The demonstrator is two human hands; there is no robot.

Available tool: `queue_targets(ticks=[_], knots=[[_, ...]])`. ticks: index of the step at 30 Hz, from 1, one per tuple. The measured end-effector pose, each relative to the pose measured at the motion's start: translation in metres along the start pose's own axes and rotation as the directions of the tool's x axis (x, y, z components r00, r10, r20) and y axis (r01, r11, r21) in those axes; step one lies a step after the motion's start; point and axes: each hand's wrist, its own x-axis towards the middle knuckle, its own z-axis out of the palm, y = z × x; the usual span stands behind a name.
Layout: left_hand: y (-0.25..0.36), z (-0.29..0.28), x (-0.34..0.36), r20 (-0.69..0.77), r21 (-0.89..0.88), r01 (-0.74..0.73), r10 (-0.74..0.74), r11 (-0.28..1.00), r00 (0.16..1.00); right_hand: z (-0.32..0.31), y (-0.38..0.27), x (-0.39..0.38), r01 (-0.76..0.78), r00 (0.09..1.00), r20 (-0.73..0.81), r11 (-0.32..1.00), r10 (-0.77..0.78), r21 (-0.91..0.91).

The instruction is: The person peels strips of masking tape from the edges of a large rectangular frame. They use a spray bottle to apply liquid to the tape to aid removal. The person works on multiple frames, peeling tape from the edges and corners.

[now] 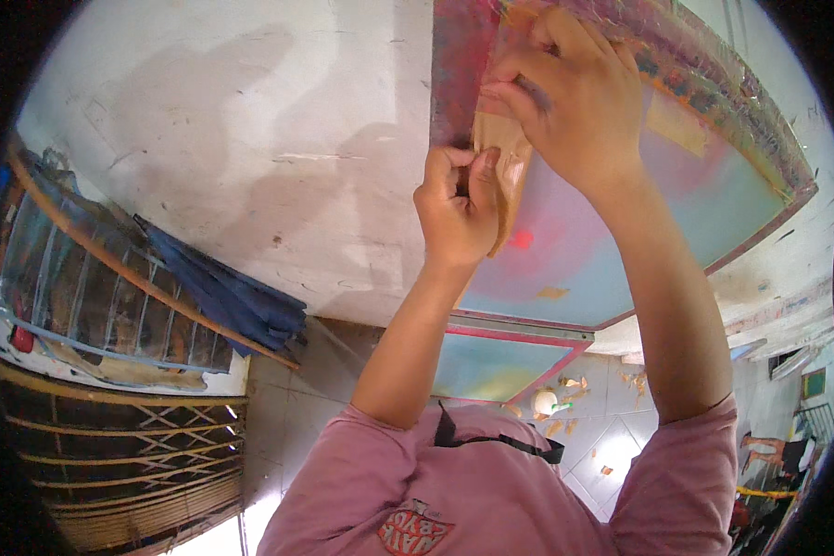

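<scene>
A strip of brown packing tape [516, 171] runs along the left edge of a screen printing frame [491, 287] leaning at the white wall. My left hand [459, 199] pinches the tape's left edge between thumb and fingers; the lower end of the strip hangs loose past it. Higher up, my right hand [579, 107] is closed with thumb and forefinger at the upper part of the tape. The frame's mesh [612, 250] is pale blue and pink, with a red spot below the tape. My right hand hides part of the frame's border.
Below stands a second screen frame [500, 361]. Scraps of brown tape and a whitish round object [544, 402] lie on the tiled floor. At left are a dark blue cloth [222, 287], a rack [111, 287] and a folding metal gate [130, 454]. Another person [778, 454] is partly visible far right.
</scene>
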Motion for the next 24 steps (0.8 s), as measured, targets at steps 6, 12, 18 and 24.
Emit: queue_targets(ticks=[6,12,18,24], knots=[[-0.007,-0.004,-0.005,0.015,0.069,-0.055,0.054,0.996,0.998,-0.006,-0.006,0.006,-0.003,0.999,-0.042,0.999,0.005,0.037],[-0.013,-0.016,-0.017,0.037,0.145,-0.084,0.079,0.986,0.996,-0.002,-0.006,0.005,0.054,0.995,-0.088,0.998,-0.055,-0.011],[-0.019,-0.019,-0.027,0.029,0.073,0.010,-0.012,0.997,1.000,0.002,-0.004,0.003,0.068,0.995,-0.078,0.998,-0.068,-0.009],[-0.023,-0.022,-0.032,0.012,0.108,-0.049,0.048,0.993,0.999,0.002,-0.004,0.003,0.047,0.996,-0.082,0.997,-0.042,0.056]])
